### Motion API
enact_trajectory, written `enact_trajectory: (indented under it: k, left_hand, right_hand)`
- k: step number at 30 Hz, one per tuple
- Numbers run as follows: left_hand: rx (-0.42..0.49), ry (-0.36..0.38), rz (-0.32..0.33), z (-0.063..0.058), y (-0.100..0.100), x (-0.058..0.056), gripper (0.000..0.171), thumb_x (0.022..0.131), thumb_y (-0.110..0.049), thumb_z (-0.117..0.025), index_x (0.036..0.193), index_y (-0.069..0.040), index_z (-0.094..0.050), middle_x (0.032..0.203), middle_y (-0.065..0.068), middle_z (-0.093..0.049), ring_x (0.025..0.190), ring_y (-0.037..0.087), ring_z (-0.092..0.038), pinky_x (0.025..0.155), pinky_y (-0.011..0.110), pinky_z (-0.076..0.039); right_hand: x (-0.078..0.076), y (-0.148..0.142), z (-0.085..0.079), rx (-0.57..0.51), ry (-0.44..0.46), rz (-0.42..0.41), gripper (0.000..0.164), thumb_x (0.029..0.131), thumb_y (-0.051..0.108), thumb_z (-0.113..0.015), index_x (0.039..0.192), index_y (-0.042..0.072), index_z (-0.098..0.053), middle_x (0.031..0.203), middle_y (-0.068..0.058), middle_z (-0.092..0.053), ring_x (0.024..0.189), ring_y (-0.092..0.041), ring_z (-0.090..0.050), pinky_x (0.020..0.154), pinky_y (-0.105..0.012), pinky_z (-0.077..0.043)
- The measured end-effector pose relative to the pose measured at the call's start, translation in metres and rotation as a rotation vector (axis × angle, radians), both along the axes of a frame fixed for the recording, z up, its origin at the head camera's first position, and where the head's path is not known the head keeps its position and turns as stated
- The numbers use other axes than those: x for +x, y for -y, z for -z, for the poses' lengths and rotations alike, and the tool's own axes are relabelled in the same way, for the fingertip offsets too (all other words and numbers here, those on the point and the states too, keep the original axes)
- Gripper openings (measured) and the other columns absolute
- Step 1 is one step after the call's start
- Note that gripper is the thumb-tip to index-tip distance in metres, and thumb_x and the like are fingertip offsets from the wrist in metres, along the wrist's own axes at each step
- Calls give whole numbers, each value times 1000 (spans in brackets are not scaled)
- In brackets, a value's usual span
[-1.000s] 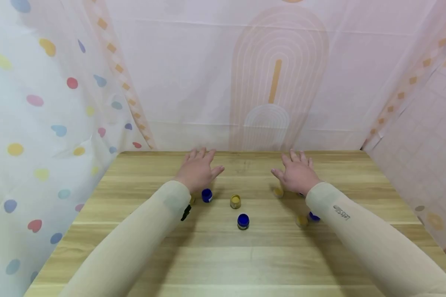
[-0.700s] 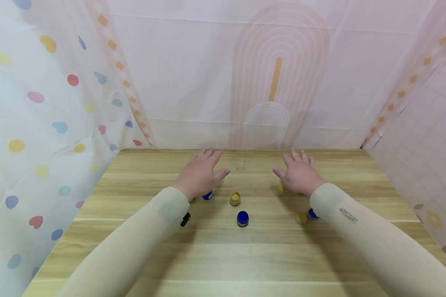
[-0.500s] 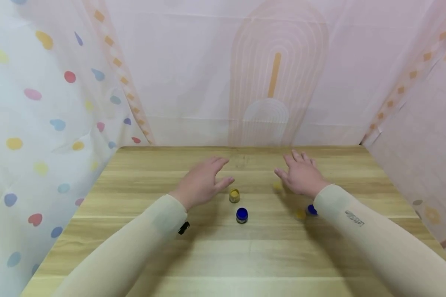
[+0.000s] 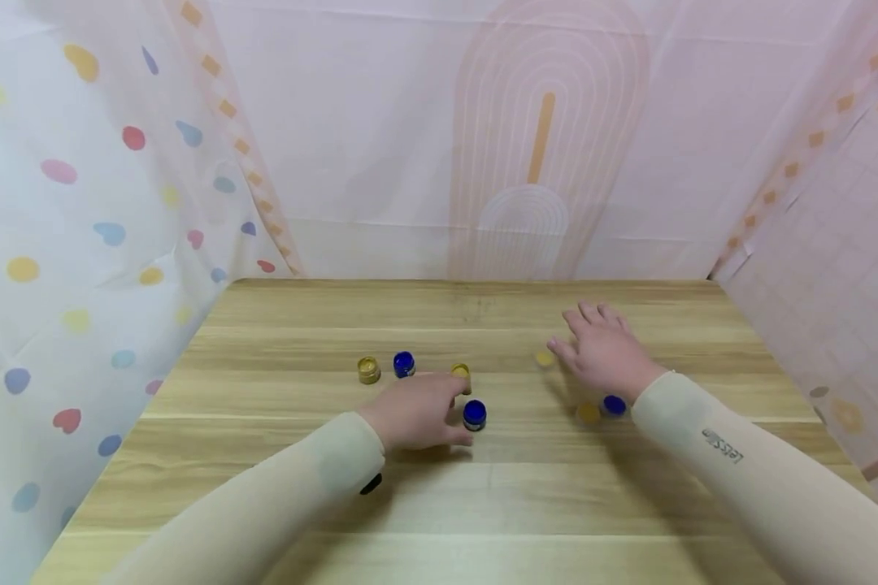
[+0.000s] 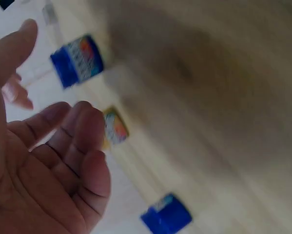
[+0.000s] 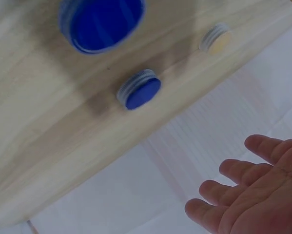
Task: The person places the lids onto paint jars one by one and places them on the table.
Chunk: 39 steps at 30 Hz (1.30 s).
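In the head view my left hand [image 4: 420, 413] reaches in from the left, thumb and fingers apart on either side of a small blue paint jar [image 4: 474, 415]. Its fingertips overlap a yellow paint jar [image 4: 460, 374] just behind. In the left wrist view a blue jar [image 5: 77, 61] with a printed label appears beyond the fingers, which hold nothing. My right hand [image 4: 606, 351] hovers with spread fingers over the right side, near a yellow lid [image 4: 544, 359]. The right wrist view shows a blue screw lid [image 6: 143, 93], hidden by that hand in the head view.
Another yellow jar [image 4: 368, 370] and blue jar [image 4: 404, 365] stand behind the left hand. A yellow lid [image 4: 588, 413] and a blue lid [image 4: 615, 405] lie by the right wrist. A printed curtain [image 4: 380, 162] hangs behind the wooden table [image 4: 512, 512].
My left hand has moved from the far left of the table toward me and rightward to the front blue jar, uncovering the two left jars. The right hand has shifted slightly toward me and rightward.
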<state>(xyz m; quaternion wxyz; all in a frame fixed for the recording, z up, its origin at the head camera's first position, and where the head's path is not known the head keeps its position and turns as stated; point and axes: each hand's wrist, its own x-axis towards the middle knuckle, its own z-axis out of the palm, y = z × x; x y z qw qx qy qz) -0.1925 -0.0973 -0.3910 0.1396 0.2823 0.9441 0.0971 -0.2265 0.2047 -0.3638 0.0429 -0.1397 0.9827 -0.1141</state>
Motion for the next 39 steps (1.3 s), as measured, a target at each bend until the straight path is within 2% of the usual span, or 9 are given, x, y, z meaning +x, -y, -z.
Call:
enact_trajectory:
  k: [4, 10, 16, 22, 25, 30, 31, 36, 39]
  left_hand:
    - [-48, -18, 1, 6, -8, 3, 66, 91, -57, -77, 141, -17, -62, 126, 1, -73, 106, 18, -70, 99, 41, -57]
    - [-32, -6, 7, 10, -13, 4, 42, 97, -48, -74, 128, -20, -68, 114, -3, -75, 103, 17, -70, 97, 40, -58]
    - [-9, 14, -4, 17, -11, 3, 40, 97, -46, -75, 128, -22, -69, 116, -4, -75, 104, 16, -70, 97, 40, -57]
    - [1, 38, -16, 18, -13, 4, 39, 96, -44, -76, 127, -21, -70, 116, -3, -75, 105, 17, -70, 99, 41, -57]
    - [1, 47, -22, 17, -14, 6, 39, 96, -43, -76, 128, -20, -70, 118, -2, -75, 107, 17, -70, 100, 41, -57]
    - [6, 40, -17, 16, -15, 8, 38, 96, -43, -76, 126, -20, -71, 116, -3, -75, 105, 17, -70, 99, 40, -57]
    - [6, 37, -14, 16, -15, 9, 37, 96, -43, -76, 126, -20, -71, 115, -3, -75, 104, 16, -70, 99, 40, -57]
    - [18, 44, -20, 16, -15, 10, 37, 96, -42, -77, 125, -20, -71, 116, -3, -75, 105, 16, -70, 99, 40, -57]
    - [27, 52, -29, 18, -16, 10, 37, 96, -42, -77, 125, -21, -71, 117, -3, -75, 107, 17, -70, 99, 40, -56]
  right_hand:
    - [5, 0, 2, 14, 4, 10, 71, 111, 49, -42, 160, -1, -35, 169, -32, -22, 155, -59, -15, 125, -72, -12]
    - [11, -2, 6, 35, -21, -4, 68, 111, 46, -44, 157, -4, -40, 166, -34, -29, 155, -56, -23, 126, -68, -17]
    - [18, -6, 6, 33, -32, -35, 65, 111, 42, -47, 152, -9, -45, 156, -36, -44, 149, -52, -39, 125, -62, -29]
    - [24, -17, 1, 24, 22, -71, 42, 105, 25, -60, 132, -7, -65, 123, -25, -72, 111, -37, -69, 103, -57, -53]
    - [27, -24, 1, 43, 63, -91, 36, 102, 22, -64, 124, -6, -69, 115, -21, -75, 99, -29, -70, 96, -56, -56]
    - [33, -34, 4, 134, 155, -94, 44, 96, 28, -73, 126, -5, -69, 121, -22, -74, 108, -35, -72, 98, -57, -56]
    - [34, -36, 5, 147, 173, -96, 44, 94, 29, -75, 124, -4, -69, 117, -20, -75, 104, -33, -72, 95, -55, -57]
    - [39, -41, 12, 106, 231, -93, 26, 86, 21, -82, 103, 6, -70, 93, -5, -71, 79, -20, -62, 76, -43, -56]
    - [41, -42, 18, 85, 232, -100, 16, 84, 12, -80, 92, 10, -66, 84, -1, -66, 74, -18, -57, 70, -37, -52]
